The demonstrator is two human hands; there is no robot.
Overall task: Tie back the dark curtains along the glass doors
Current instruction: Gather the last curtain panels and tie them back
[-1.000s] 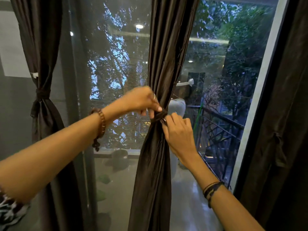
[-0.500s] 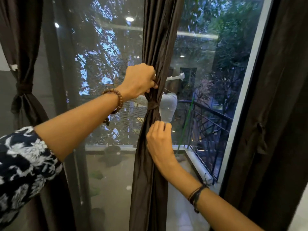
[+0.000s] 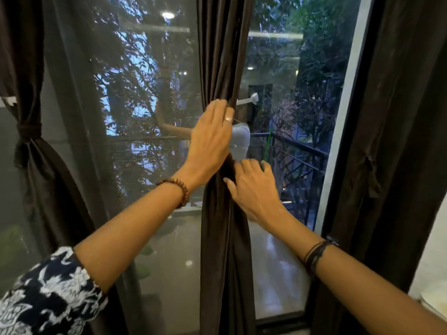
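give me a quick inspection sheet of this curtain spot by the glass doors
surface: glass door, reflections in the pane
job's things: middle curtain gathered, tie hidden by hands; left curtain tied; right curtain hangs loose
clutter: nothing seen
grippers: left hand flat on the folds, fingers straight; right hand rests lower on the curtain, fingers relaxed
cables: nothing seen
surroundings: balcony railing, trees outside

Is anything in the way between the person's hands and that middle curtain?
Nothing visible. The left hand lies flat on the gathered middle curtain, covering the tie spot, and the right hand touches the same curtain just below.
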